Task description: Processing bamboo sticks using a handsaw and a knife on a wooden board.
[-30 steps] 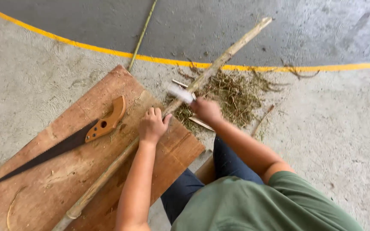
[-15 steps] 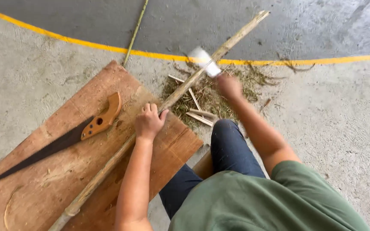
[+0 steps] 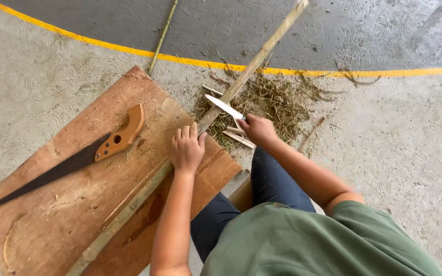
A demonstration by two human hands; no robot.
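Your left hand [image 3: 188, 149] clenched on bamboo pole [image 3: 200, 125], pinning it to board [image 3: 78, 204] for steadiness. Right hand [image 3: 259, 130] grips knife [image 3: 223, 106], blade against pole just beyond left hand.

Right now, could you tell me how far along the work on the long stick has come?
Partly done. A pile of trimmings and a few cut pieces already lie on the floor. In hand: the left hand pins the long stick on the wooden board, and the right hand holds a knife against it. The saw lies untouched, and the stick is still in one piece.
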